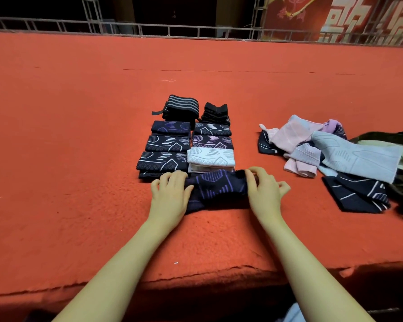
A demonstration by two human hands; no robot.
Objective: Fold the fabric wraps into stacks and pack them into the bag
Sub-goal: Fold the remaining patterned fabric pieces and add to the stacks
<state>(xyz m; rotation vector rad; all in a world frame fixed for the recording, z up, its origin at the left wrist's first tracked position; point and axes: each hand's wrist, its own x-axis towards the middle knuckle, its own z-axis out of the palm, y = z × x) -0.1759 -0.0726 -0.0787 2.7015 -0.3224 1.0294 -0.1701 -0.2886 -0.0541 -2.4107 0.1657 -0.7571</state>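
On the red table (79, 159), from left to right:

Folded stacks (186, 138): two neat rows at 12 o'clock from the hands, dark ones and one white one. They sit just past the wrap being folded.

Left hand (170, 194): it lies on the left end of the dark purple wrap (215, 189). Its fingers (172, 176) are bent a little and press on the cloth. I cannot tell if they pinch it.

Right hand (264, 189): it holds the right end of the same wrap, fingers curled over the edge.

Loose pile (330, 154): pink, pale blue and dark wraps lie in a heap at 3 o'clock, not folded yet.

Bag: I cannot see it.

What could go wrong: the wrap is bunched in the middle. If the hands fold it like that, it may come out lumpy. A push forward could also bump the white stack (211, 160) and tip it.
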